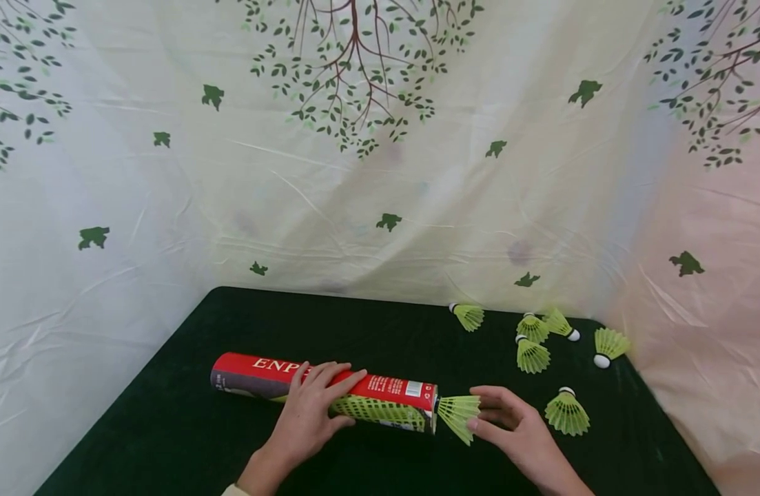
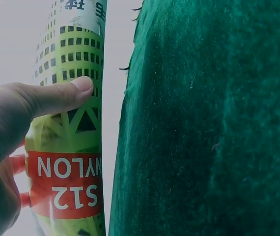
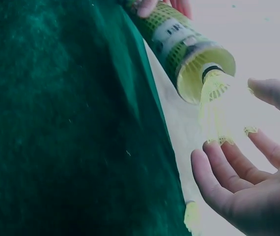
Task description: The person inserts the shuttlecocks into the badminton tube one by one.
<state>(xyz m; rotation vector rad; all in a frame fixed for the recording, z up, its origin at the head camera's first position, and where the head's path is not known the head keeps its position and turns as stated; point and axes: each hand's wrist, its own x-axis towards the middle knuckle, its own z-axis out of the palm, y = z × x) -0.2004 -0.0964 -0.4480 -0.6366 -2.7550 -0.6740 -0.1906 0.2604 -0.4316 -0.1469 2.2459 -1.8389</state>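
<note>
My left hand (image 1: 314,411) grips a red and yellow-green shuttlecock tube (image 1: 411,399) from above, thumb along its near side. The tube lies on its side, its open end facing right. In the left wrist view, the thumb presses over a printed mesh pattern on the tube (image 2: 76,137). A yellow-green shuttlecock (image 1: 459,415) sits at the tube's mouth, its cork end inward and its skirt outside. My right hand (image 1: 516,428) holds the skirt's flared end. In the right wrist view, the right hand's fingertips (image 3: 213,147) curl round the skirt's rim, below the tube's round opening.
Several loose shuttlecocks lie on the dark green tabletop (image 1: 169,420): one (image 1: 567,412) right of my right hand, one (image 1: 609,346) by the right edge, a cluster (image 1: 532,355) behind, and one (image 1: 468,317) at the back edge. A leaf-printed curtain (image 1: 330,227) surrounds the table.
</note>
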